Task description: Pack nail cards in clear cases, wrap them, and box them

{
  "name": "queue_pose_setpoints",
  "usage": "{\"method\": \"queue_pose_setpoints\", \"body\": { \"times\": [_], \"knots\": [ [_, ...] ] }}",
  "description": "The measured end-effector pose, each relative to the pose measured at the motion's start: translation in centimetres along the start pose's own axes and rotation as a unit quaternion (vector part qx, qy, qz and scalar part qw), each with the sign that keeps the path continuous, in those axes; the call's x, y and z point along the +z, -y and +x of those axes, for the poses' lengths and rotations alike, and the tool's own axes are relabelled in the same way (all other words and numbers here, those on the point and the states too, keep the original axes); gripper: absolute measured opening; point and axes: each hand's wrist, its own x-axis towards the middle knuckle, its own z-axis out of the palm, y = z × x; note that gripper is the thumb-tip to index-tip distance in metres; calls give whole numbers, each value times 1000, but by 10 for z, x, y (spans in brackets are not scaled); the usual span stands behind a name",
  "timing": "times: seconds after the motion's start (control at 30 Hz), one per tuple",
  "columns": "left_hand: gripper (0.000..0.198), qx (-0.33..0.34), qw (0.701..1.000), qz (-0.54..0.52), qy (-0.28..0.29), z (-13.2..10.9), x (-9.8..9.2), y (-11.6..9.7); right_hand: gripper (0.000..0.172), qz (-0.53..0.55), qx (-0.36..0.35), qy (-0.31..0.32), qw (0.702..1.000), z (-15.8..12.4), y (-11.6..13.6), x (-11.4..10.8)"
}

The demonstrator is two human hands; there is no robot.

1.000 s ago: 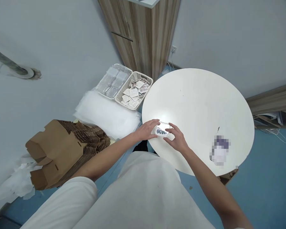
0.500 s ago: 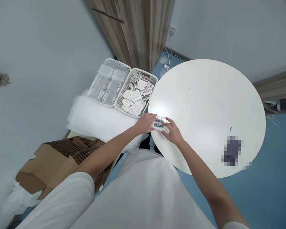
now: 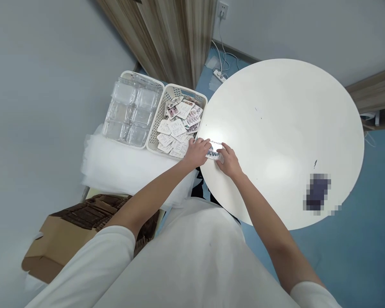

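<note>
Cards [image 3: 177,128] bear print too small to read

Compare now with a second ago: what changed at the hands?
The view tipped down. The left hand and right hand, with the clear case, shifted slightly toward the card basket. Nothing visibly taken or let go: both hands stay on the case. Basket and round table stayed put.

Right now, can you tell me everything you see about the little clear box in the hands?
The little clear box looks like see-through plastic, roughly rectangular, with dark bluish oval shapes inside. Part of it shines bright white. The left hand grips one end and the right hand the other, by the left edge of the round white table. I can't tell whether it touches the table or its lid is shut.
</note>
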Motion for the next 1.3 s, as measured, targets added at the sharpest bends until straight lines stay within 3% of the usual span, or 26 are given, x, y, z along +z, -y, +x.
{"method": "queue_pose_setpoints", "body": {
  "times": [0.23, 0.4, 0.5, 0.67, 1.3],
  "knots": [
    [38, -15, 1000, 12, 22, 4, 0, 7, 41, 38, 22, 13, 999, 9, 0, 9],
    [39, -28, 999, 30, 10, -6, -3, 3, 46, 53, 24, -8, 998, 0, 6, 8],
    [35, -61, 998, 27, 16, -17, -4, -1, 43, 78, 80, -46, 993, -13, 15, 11],
    [21, -74, 997, 1, 32, -30, 3, -5, 34, 155, 140, -52, 977, -26, 26, 22],
    [36, -76, 997, 1, 12, -25, 7, -6, 35, 153, 136, -52, 977, -15, 22, 21]
  ]
}}
